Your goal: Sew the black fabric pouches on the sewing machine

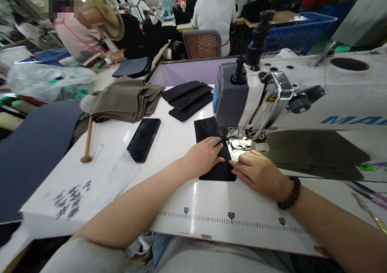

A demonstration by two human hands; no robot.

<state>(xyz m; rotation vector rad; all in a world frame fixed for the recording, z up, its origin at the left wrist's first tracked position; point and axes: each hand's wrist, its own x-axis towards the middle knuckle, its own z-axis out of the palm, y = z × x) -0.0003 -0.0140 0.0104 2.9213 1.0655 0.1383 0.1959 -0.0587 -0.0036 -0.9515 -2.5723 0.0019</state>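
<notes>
A black cloth piece point(216, 172) lies flat on the white table, its right edge beside the needle area of the sewing machine point(231, 99). My left hand point(205, 156) rests on this cloth with its fingers spread, pressing it down. At the cloth's right edge is my right hand point(256, 170), fingertips touching the edge just in front of the lit presser foot point(241, 144). Its thumb and fingers are close together, and whether they pinch the cloth is unclear. A beaded bracelet circles my right wrist.
Folded black pieces point(189, 97) and a brown cloth stack point(127, 99) lie behind. A phone point(144, 140) and a wooden-handled tool point(90, 134) are at left. Dark olive cloth point(314, 152) lies under the machine arm, scissors point(370, 194) at right. Other people sit beyond.
</notes>
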